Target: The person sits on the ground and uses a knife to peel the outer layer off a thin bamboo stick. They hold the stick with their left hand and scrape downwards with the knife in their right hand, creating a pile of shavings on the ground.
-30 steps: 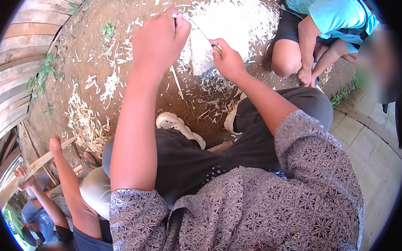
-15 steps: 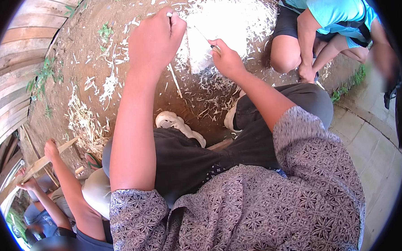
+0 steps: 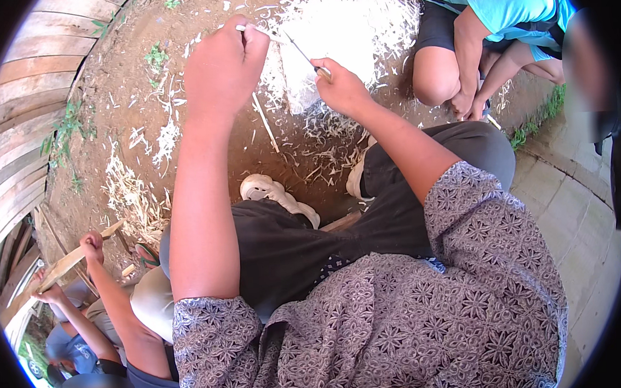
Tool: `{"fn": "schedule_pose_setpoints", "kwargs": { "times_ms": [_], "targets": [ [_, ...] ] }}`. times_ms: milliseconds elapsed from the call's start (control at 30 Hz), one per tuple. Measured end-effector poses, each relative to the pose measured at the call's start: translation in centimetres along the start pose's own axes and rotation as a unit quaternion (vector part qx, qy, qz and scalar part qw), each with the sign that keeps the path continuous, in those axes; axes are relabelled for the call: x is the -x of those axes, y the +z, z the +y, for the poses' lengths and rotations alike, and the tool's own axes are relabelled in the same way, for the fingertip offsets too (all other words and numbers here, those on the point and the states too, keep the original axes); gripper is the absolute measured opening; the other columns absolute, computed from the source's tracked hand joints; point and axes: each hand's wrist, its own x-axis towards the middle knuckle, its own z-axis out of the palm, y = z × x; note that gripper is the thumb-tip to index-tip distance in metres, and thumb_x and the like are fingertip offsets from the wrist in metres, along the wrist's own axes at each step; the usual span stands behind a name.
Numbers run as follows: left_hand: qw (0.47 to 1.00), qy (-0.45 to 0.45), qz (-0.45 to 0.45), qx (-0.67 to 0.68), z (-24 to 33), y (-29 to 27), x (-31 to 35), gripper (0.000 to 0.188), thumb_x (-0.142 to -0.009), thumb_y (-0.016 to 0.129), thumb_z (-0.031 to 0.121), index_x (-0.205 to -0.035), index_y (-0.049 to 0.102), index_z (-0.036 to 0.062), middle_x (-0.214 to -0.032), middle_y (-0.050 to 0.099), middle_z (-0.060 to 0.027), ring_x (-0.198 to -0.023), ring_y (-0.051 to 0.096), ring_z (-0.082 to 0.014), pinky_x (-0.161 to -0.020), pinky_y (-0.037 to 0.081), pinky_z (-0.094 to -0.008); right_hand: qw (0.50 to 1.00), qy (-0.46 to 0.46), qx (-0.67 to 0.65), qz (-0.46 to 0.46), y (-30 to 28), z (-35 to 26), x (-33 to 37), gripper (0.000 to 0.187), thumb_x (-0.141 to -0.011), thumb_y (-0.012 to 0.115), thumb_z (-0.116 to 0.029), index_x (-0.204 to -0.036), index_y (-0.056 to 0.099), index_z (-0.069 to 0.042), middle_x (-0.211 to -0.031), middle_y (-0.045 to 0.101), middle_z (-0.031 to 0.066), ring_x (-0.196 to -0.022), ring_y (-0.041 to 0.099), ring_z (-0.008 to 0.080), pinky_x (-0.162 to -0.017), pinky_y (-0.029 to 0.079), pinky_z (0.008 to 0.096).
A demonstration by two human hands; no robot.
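Note:
My left hand (image 3: 223,71) is closed on a thin pale wooden stick (image 3: 274,37), whose one end pokes out by the thumb while the other points right. A small knife (image 3: 302,53) is in my right hand (image 3: 344,92), fingers wrapped round its handle. Its narrow blade slants up and left toward the stick's free end; I cannot tell whether they touch. Below both hands lies a bright white sheet (image 3: 328,37), strewn with pale wood shavings (image 3: 396,24) round its edges.
Another thin stick (image 3: 265,123) lies on the dirt, beside a heap of shavings (image 3: 127,191). At lower left a co-worker's hand (image 3: 92,246) grips a long plank (image 3: 63,266). A person in a turquoise shirt (image 3: 510,8) crouches at right. A plank wall (image 3: 33,116) curves along the left.
My left hand has shifted left, and more of the stick shows beyond its fingers. My right hand has moved slightly left with the knife. The co-worker's hand at lower left is lower.

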Motion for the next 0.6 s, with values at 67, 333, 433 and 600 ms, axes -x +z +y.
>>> {"fn": "schedule_pose_setpoints", "kwargs": {
  "times_ms": [67,333,433,600],
  "targets": [
    [1.0,0.006,0.004,0.006,-0.7,0.3,-0.1,0.034,-0.099,0.047,0.031,-0.093,0.065,0.0027,-0.068,0.063,-0.0196,-0.068,0.064,-0.0386,-0.066,0.049,-0.0473,0.999,-0.013,-0.031,0.005,-0.5,-1.1,0.7,0.04,-0.099,0.055,-0.018,-0.138,0.059,-0.013,-0.104,0.072,0.0177,-0.085,0.071,0.0289,-0.082,0.055,0.0395],
    [0.999,-0.027,-0.007,0.021,-0.7,-0.1,-0.3,0.034,-0.096,0.048,0.031,-0.091,0.065,0.0018,-0.073,0.066,-0.0224,-0.073,0.067,-0.0427,-0.068,0.05,-0.0507,0.969,-0.149,-0.194,0.039,0.6,-5.2,2.9,0.035,-0.103,0.055,-0.015,-0.138,0.059,-0.014,-0.075,0.064,0.01,-0.063,0.06,0.0159,-0.062,0.05,0.0371],
    [1.0,-0.023,-0.007,0.017,-0.5,0.1,-0.2,0.033,-0.097,0.048,0.03,-0.09,0.063,0.0019,-0.072,0.066,-0.0214,-0.071,0.066,-0.042,-0.068,0.05,-0.0499,0.978,-0.136,-0.147,0.048,0.5,-4.4,3.0,0.033,-0.104,0.055,-0.017,-0.136,0.06,-0.014,-0.072,0.064,0.0116,-0.06,0.061,0.0204,-0.061,0.049,0.0388],
    [1.0,-0.003,0.005,0.014,-0.9,0.4,-0.4,0.033,-0.098,0.048,0.031,-0.089,0.062,0.0021,-0.068,0.064,-0.0198,-0.067,0.065,-0.0407,-0.065,0.05,-0.0486,0.989,-0.115,-0.075,0.05,1.1,-1.3,1.3,0.034,-0.105,0.056,-0.019,-0.14,0.058,-0.017,-0.08,0.067,0.0134,-0.062,0.059,0.019,-0.065,0.05,0.0346]
  ]
}}
